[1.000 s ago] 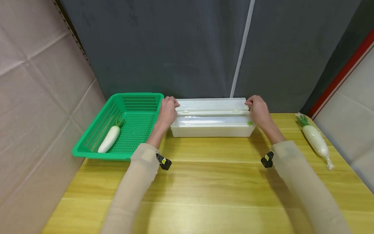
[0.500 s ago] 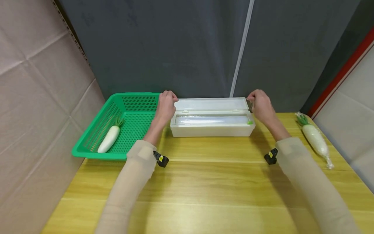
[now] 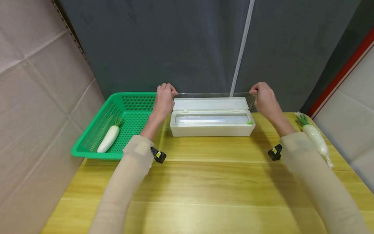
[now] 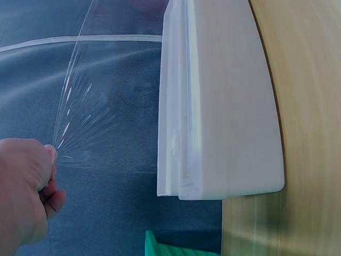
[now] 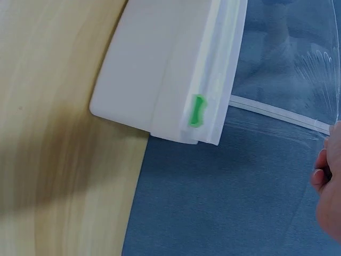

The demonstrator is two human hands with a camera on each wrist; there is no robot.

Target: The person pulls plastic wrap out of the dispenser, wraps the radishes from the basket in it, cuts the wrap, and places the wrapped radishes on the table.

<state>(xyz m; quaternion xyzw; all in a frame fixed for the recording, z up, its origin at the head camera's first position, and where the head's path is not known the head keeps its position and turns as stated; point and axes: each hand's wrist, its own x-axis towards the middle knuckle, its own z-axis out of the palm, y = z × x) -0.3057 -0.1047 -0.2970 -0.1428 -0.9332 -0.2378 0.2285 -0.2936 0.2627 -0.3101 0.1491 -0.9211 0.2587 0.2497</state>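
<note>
Clear plastic wrap [image 3: 213, 95] stretches between my two hands above the raised lid of a white wrap dispenser box [image 3: 212, 131]. My left hand [image 3: 164, 100] pinches one corner of the wrap, and creases fan out from the fingertips in the left wrist view. At the opposite corner my right hand [image 3: 264, 99] pinches the film likewise. The sheet runs down from both hands toward the box, where the roll [image 3: 211, 120] lies inside. A small green slider [image 5: 197, 111] sits at the box's right end.
Left of the box stands a green basket [image 3: 137, 130] holding a white radish [image 3: 109, 139]. On the right lies a radish wrapped in plastic [image 3: 316, 138]. A dark grey curtain [image 3: 163, 45] hangs close behind the box, over the wooden table [image 3: 213, 188].
Both hands have risen from beside the lid and moved slightly apart, drawing the plastic wrap up out of the box. The box has stayed in place.
</note>
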